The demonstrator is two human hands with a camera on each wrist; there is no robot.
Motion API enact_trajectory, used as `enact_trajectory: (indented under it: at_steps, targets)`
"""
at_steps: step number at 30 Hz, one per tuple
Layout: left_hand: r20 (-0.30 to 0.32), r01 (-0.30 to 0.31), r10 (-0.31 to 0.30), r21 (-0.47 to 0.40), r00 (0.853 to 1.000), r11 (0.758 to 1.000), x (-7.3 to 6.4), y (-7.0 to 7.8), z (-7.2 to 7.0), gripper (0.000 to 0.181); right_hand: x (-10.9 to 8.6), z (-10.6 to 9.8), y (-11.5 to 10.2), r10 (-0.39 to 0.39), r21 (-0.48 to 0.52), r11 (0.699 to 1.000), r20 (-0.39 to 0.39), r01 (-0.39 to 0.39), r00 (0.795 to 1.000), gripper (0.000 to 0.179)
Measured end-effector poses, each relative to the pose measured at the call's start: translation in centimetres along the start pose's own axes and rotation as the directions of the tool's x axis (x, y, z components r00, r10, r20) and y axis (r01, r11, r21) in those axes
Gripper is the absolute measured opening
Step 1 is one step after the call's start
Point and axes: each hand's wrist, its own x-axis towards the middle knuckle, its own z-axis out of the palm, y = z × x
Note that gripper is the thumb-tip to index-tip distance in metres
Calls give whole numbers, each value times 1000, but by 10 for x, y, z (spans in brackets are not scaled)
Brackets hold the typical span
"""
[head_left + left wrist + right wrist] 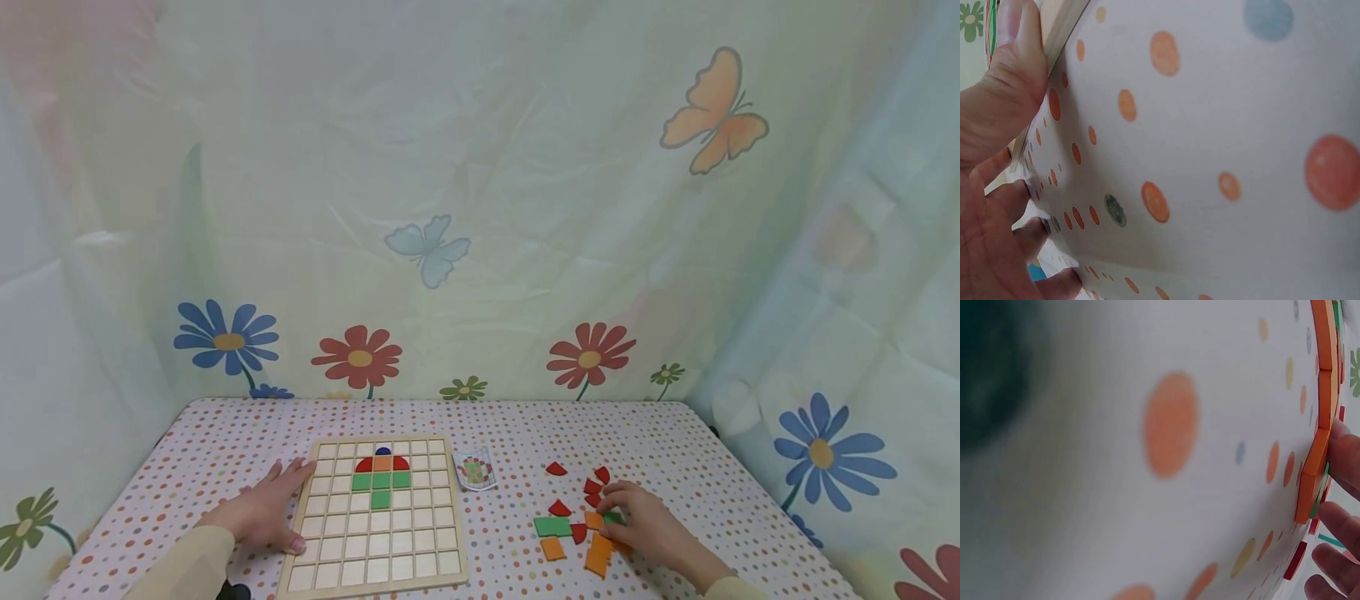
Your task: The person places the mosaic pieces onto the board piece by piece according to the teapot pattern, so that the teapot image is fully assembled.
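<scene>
A green piece (613, 518) lies at the right-hand cluster of loose tiles, partly covered by the person's right hand (643, 523). The thumb and index finger come down on either side of it, the other fingers bent beside them; whether they pinch it or only touch it cannot be told. Around that hand lie orange tiles (598, 550), some edge to edge, a pair of green squares (553, 527) and several red rounded-edge wedges (559, 507), most of them on the far and left sides of the cluster. To the left, well apart from the cluster, is a wooden grid board (457, 533). Its far rows hold a blue rounded piece (383, 451), an orange square (382, 463) between two red wedges, a row of three green squares, and one more green square below the middle one. The left hand (262, 508) is at the board's left edge, fingers spread, with its thumb against the frame. Just beside the board's right edge lies a small picture card (476, 469). Everything rests on a dotted tablecloth (517, 433), and behind it hangs a backdrop (525, 167) printed with flowers and butterflies.
</scene>
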Motion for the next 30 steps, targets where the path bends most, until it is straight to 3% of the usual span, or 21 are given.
enact_trajectory:
  at_steps: [8,11,19,25,30]
  targets:
    - [17,53,-53,8,998,999,-28,31,-13,118,-2,-3,-2,0,9,1000,0,0,1000,13]
    - [1,35,-35,22,999,999,-36,38,-16,113,-2,-5,-6,-11,30,999,-26,12,1000,14]
    - [6,16,-16,25,1000,1000,-36,37,-16,112,1,-1,-28,-70,78,994,-75,76,995,12]
    - [3,4,-4,18,1000,1000,-37,37,-16,111,10,6,-54,-104,109,988,-35,107,994,12]
    - [-4,16,-16,27,1000,999,-37,38,-16,111,16,13,-79,-194,113,974,-19,195,981,13]
